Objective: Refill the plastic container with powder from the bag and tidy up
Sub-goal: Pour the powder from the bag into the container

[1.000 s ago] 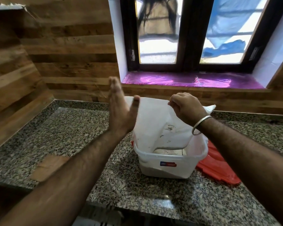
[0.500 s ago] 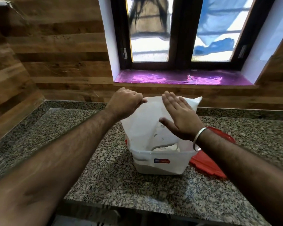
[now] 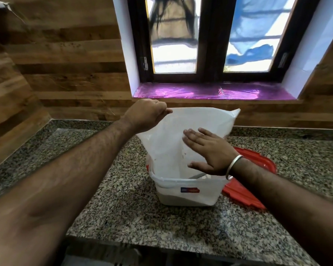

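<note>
A white plastic bag hangs upside down with its lower end inside a clear plastic container on the granite counter. Pale powder lies in the container's bottom. My left hand pinches the bag's raised top left corner. My right hand, fingers spread flat and a metal bangle on the wrist, rests against the bag's front face just above the container's rim. The bag looks nearly flat and limp.
A red lid lies on the counter behind and right of the container. Wood-panelled walls stand at the left and back. A window sill covered in purple film runs behind. The counter's front edge is near me.
One second ago my right hand held the bag's top and my left was open beside it. They swapped: my left now grips the top corner, and my right has slid down the bag's front.
</note>
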A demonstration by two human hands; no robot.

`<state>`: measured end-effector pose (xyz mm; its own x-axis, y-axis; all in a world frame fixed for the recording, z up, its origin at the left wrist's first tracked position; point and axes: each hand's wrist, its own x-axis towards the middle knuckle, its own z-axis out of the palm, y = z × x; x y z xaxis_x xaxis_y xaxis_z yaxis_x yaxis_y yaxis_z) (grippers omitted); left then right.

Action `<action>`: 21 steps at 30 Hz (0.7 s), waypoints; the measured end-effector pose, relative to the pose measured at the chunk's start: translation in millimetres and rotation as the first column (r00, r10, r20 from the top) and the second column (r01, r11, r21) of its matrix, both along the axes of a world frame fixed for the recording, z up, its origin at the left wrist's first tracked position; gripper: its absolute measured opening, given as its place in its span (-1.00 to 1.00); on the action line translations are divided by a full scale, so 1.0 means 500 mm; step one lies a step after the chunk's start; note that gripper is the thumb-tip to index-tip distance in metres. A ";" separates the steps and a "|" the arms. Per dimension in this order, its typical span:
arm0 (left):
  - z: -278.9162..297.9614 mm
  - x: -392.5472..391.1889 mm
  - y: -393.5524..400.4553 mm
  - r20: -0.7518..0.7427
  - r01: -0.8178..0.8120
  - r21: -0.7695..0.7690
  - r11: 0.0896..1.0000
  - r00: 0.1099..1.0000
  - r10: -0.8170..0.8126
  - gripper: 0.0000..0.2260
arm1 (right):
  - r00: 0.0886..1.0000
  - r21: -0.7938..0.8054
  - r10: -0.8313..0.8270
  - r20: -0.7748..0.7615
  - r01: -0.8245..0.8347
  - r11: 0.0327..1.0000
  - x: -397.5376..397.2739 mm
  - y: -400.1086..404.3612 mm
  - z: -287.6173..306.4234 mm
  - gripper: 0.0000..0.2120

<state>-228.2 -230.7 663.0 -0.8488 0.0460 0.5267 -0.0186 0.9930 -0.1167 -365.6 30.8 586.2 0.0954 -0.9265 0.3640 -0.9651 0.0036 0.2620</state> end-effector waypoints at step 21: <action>-0.048 0.005 0.193 0.058 -0.205 0.078 0.976 0.978 0.201 -0.15 | 0.908 -0.465 -0.266 0.322 0.397 0.791 -0.073 -0.023 0.086 -0.83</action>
<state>-225.5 -134.1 638.8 -0.8611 -0.1716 0.4786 -0.2166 0.9754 -0.0401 -402.2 19.3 629.3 -0.3290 -0.5583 0.7616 -0.9096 0.4042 -0.0967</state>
